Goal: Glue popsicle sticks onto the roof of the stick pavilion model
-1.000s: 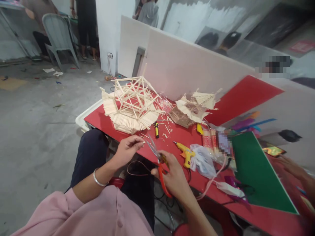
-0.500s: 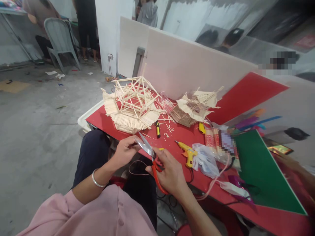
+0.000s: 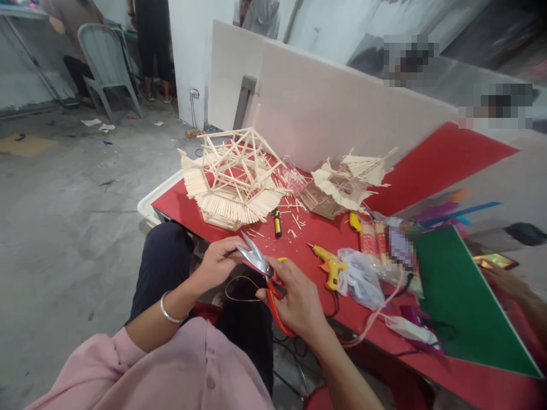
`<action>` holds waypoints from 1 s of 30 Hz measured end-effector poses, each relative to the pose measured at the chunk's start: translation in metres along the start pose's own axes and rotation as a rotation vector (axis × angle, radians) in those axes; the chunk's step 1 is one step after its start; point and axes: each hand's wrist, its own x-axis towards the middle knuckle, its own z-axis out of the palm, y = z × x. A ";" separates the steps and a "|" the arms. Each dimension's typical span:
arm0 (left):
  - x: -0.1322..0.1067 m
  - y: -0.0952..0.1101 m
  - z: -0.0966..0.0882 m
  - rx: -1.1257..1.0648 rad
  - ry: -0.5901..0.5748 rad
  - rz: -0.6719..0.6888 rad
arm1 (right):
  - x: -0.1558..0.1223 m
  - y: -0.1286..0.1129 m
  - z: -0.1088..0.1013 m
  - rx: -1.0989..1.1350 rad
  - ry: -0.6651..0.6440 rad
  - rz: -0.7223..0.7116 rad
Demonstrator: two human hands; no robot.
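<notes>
Scissors (image 3: 257,259) are swinging in against left hand (image 3: 219,263), its fingers pinching together at the blades. Right hand (image 3: 297,302) is gripping the red handles.

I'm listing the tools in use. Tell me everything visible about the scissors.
The scissors have short, broad silver metal blades and red-orange loop handles. The right hand grips the handles. The blades point up and left, their tips beside the left hand. They are held in the air at the near edge of the red table. Whether the blades are open is unclear.
</notes>
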 end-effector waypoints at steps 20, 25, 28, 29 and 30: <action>0.000 0.001 -0.005 0.057 -0.146 -0.036 | -0.005 0.005 0.001 0.032 -0.002 -0.019; 0.003 0.002 -0.007 0.053 -0.207 -0.070 | -0.001 0.004 -0.008 -0.021 -0.032 -0.026; 0.004 0.001 -0.009 0.077 -0.234 -0.083 | -0.001 0.004 -0.008 0.029 -0.043 -0.027; 0.005 0.001 -0.009 0.087 -0.240 -0.088 | -0.001 0.005 -0.007 0.046 -0.041 -0.026; 0.005 0.001 -0.009 0.093 -0.245 -0.090 | -0.002 0.006 -0.005 0.057 -0.035 -0.025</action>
